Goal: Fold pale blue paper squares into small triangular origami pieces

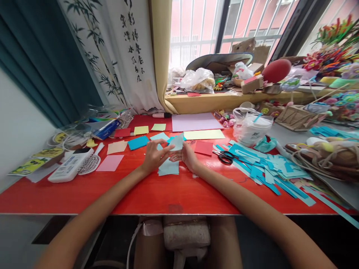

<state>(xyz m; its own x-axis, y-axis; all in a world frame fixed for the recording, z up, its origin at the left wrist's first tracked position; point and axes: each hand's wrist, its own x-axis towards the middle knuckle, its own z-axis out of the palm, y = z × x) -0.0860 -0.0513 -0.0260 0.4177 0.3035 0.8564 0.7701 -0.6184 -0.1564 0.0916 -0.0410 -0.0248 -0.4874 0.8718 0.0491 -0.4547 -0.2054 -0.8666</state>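
Note:
Both hands meet over the middle of the red table [84, 194]. My left hand [153, 155] and my right hand [187, 156] pinch a light blue paper piece [176, 142] between their fingers, holding it just above the table. Under the hands lies a small stack of light blue paper pieces [168, 168]. Black-handled scissors [224, 157] rest on the table just right of my right hand.
Coloured paper squares [138, 142] and larger sheets [193, 122] lie behind the hands. A heap of blue paper strips [269, 170] covers the right side. A white plastic tub [252, 129] stands at right. A white box and brush [73, 164] sit left. Clutter fills the windowsill.

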